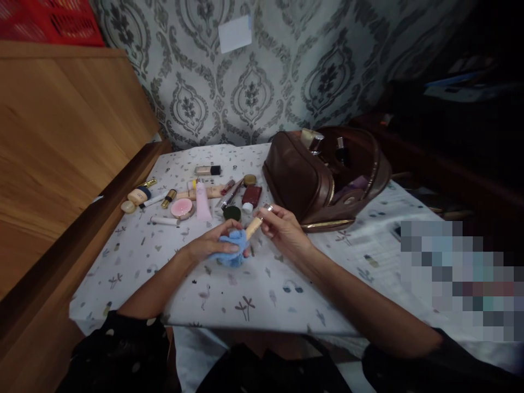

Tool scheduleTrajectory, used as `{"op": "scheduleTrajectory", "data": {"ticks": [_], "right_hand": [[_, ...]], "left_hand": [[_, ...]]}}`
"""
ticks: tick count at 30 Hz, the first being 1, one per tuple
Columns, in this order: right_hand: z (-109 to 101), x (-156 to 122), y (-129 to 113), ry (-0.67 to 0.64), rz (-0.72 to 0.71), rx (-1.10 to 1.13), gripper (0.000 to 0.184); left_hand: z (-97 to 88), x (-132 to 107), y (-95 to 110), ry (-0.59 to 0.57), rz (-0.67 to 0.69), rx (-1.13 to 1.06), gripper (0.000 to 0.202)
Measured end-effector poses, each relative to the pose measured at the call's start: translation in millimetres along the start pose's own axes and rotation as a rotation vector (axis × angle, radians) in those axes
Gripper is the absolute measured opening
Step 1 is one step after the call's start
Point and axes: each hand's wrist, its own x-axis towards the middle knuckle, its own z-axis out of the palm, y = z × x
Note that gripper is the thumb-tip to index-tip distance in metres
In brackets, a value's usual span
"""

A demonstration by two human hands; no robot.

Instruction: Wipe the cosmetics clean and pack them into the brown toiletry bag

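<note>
My left hand [216,240] is closed round a crumpled light blue cloth [235,254], which covers the lower end of a slim beige cosmetic tube [254,227]. The fingers of my right hand [282,224] pinch the tube's shiny capped end. The tube slants up to the right between both hands, above the table. Just beyond it lie a dark round jar [232,213], a dark red bottle with a white cap [251,196] and a pink tube [202,201]. A round pink compact [182,208] sits further left.
An unzipped brown leather bag [298,174] with several bottles in it stands at the back right. More cosmetics, including a foundation bottle [207,170] and small jars [139,195], lie on the patterned cloth [164,295]. A wooden panel [69,142] borders the left side.
</note>
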Motion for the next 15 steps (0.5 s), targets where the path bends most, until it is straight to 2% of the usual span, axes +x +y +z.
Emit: {"op": "scheduleTrajectory", "data": {"ticks": [3, 7, 10, 15], "right_hand": [[0, 0, 0, 0.008, -0.015, 0.021, 0.044], [0, 0, -3, -0.02, -0.034, 0.083, 0.039], [0, -2, -8, -0.065, -0.063, 0.086, 0.04], [-1, -3, -13, -0.104, -0.094, 0.031, 0.042]], "left_hand": [[-1.5, 0, -4, 0.003, 0.01, 0.028, 0.05], [-3.7, 4, -9, 0.088, 0.029, -0.021, 0.051], [-2.3, 6, -8, 0.219, 0.024, -0.032, 0.052], [0.3, 5, -6, 0.528, 0.012, -0.026, 0.066]]}}
